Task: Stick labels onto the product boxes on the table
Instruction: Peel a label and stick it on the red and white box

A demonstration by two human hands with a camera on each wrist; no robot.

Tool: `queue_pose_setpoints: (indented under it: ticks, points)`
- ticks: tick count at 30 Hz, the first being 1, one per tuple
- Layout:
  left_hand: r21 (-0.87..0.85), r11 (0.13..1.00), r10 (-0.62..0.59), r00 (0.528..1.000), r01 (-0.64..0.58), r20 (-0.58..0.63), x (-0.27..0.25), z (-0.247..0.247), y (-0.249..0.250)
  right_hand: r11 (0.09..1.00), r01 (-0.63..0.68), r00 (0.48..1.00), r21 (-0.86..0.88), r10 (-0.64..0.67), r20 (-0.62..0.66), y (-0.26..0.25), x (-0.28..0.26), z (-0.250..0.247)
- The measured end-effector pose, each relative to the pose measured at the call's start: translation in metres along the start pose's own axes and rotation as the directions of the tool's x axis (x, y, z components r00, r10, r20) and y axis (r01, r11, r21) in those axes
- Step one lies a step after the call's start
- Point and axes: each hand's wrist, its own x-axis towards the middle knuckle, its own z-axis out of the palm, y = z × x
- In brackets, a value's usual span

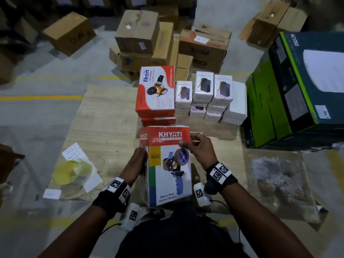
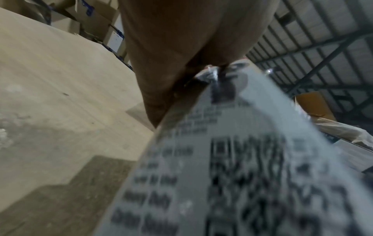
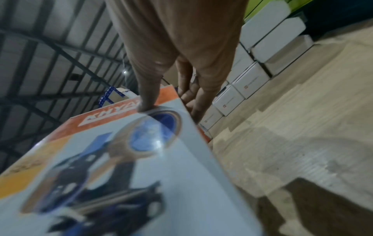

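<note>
I hold a white and red KHYATI box picturing a tape dispenser, lifted above the wooden table near its front edge. My left hand grips its left side, and the left wrist view shows that side's blurred print. My right hand grips the upper right corner, thumb on the front face, fingers behind the edge. A label sheet and yellow backing paper lie on the table to the left.
Red Ikon boxes are stacked just behind the held box. Small white Halley boxes stand to their right. Big green and dark cartons fill the right side. Brown cartons sit on the floor beyond.
</note>
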Motion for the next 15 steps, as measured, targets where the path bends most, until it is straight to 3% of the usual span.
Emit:
queue_pose_setpoints:
  ticks: [3,5,7,11,15]
  points:
    - [-0.064,0.997,-0.030,0.991,0.038,0.128,-0.008,-0.012,-0.002,0.999,-0.019,1.000,-0.051,0.018,-0.016,0.001,-0.004,0.014]
    - [-0.090,0.996,-0.016,0.996,0.023,0.085,-0.007,-0.027,-0.002,0.992,0.006,1.000,-0.123,-0.003,0.022,-0.004,-0.007,0.021]
    - [-0.228,0.973,-0.033,0.999,0.028,-0.018,0.000,-0.051,-0.006,0.989,0.010,0.990,-0.146,0.011,0.139,-0.009,-0.013,0.028]
    - [-0.483,0.874,-0.110,0.991,0.058,-0.081,0.019,-0.110,-0.016,0.971,-0.095,0.883,-0.218,0.183,0.433,-0.016,-0.034,0.053]
    - [-0.565,0.824,-0.119,0.989,0.049,-0.089,0.035,-0.155,-0.023,0.955,-0.078,0.855,-0.286,0.211,0.474,-0.026,-0.036,0.099]
